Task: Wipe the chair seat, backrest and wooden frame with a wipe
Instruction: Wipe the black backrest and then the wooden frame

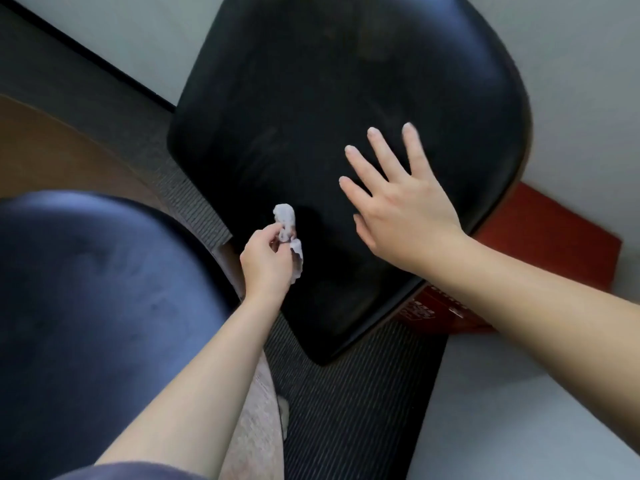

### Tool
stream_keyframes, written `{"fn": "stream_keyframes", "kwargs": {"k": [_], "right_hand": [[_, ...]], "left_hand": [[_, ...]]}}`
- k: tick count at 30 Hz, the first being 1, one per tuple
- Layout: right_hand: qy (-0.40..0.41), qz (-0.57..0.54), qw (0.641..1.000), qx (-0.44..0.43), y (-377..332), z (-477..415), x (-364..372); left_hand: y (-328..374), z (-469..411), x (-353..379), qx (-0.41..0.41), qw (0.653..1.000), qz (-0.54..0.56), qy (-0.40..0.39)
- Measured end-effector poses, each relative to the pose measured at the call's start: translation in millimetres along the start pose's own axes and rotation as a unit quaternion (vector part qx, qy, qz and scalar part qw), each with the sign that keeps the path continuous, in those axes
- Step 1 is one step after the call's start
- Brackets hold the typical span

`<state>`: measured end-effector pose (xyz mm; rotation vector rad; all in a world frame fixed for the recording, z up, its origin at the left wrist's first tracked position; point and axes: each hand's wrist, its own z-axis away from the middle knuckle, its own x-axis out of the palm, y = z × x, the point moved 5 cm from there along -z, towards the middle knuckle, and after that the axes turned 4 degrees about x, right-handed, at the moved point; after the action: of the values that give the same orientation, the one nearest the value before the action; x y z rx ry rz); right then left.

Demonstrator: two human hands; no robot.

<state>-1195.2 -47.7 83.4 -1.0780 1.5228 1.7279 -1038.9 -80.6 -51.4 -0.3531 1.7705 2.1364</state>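
Note:
A black padded chair seat fills the upper middle of the head view. My left hand hovers at the seat's near left part and pinches a crumpled white wipe between thumb and fingers. My right hand is spread flat, fingers straight and apart, over the middle of the seat; whether the palm touches it I cannot tell. The backrest and the wooden frame are mostly hidden; only a thin brown rim shows under the seat's right edge.
A second dark blue-black padded seat sits at the lower left. A red box lies under the chair on the right. Dark striped carpet runs below, a brown floor patch at left, pale floor at right.

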Motion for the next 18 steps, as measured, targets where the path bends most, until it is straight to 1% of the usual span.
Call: {"fn": "stream_keyframes", "kwargs": {"k": [1, 2, 3, 4, 5, 6, 7, 8, 9, 10, 11, 12, 13, 14, 15, 16, 17, 18], "right_hand": [[0.028, -0.062, 0.998, -0.001, -1.1, 2.5, -4.2], [0.058, -0.162, 0.985, 0.02, -1.1, 7.0, -10.5], [0.068, -0.296, 0.951, 0.062, -0.9, 14.1, -16.0], [0.054, -0.431, 0.894, 0.111, -3.4, 23.5, -20.7], [0.022, -0.538, 0.829, 0.152, -11.5, 33.6, -24.7], [-0.015, -0.614, 0.769, 0.178, -23.1, 44.3, -28.0], [-0.035, -0.659, 0.727, 0.19, -35.3, 54.1, -32.5], [-0.033, -0.682, 0.704, 0.195, -44.9, 61.3, -36.4], [-0.018, -0.693, 0.692, 0.202, -49.4, 67.4, -36.4], [0.002, -0.688, 0.693, 0.217, -48.9, 72.0, -37.7], [0.023, -0.672, 0.703, 0.232, -44.5, 75.3, -37.8], [0.047, -0.644, 0.724, 0.243, -36.1, 77.7, -39.9], [0.089, -0.6, 0.757, 0.244, -24.9, 77.8, -42.8], [0.141, -0.533, 0.799, 0.24, -12.9, 76.0, -50.9], [0.202, -0.452, 0.841, 0.217, 0.9, 76.0, -57.9], [0.243, -0.354, 0.885, 0.179, 13.6, 76.2, -58.6], [0.26, -0.279, 0.914, 0.136, 24.0, 74.5, -54.2], [0.248, -0.233, 0.935, 0.103, 30.8, 69.9, -48.4]], "left_hand": [[8.4, 10.4, -5.0, -0.035, 0.996, 0.073, -0.034], [18.5, 22.8, -10.4, -0.061, 0.984, 0.154, -0.066], [29.5, 36.2, -16.0, -0.078, 0.967, 0.226, -0.092], [40.2, 48.2, -21.0, -0.088, 0.946, 0.29, -0.113], [51.2, 59.3, -25.8, -0.097, 0.923, 0.349, -0.131], [59.4, 68.7, -29.2, -0.107, 0.899, 0.399, -0.144], [65.8, 76.3, -32.3, -0.115, 0.882, 0.431, -0.155], [68.9, 81.6, -34.0, -0.118, 0.873, 0.444, -0.163], [71.4, 85.5, -34.4, -0.118, 0.868, 0.449, -0.178], [70.7, 87.5, -33.3, -0.112, 0.864, 0.449, -0.199], [68.5, 89.1, -31.4, -0.107, 0.86, 0.446, -0.224], [64.0, 89.9, -28.8, -0.103, 0.862, 0.431, -0.246], [56.8, 89.2, -25.6, -0.098, 0.878, 0.389, -0.261], [47.3, 86.4, -23.2, -0.086, 0.908, 0.316, -0.26], [35.1, 82.3, -20.7, -0.069, 0.941, 0.222, -0.247], [20.7, 78.6, -15.7, -0.052, 0.961, 0.133, -0.238], [5.3, 76.9, -9.4, -0.047, 0.967, 0.06, -0.242], [-10.9, 76.9, -1.5, -0.057, 0.965, 0.02, -0.253]]}}
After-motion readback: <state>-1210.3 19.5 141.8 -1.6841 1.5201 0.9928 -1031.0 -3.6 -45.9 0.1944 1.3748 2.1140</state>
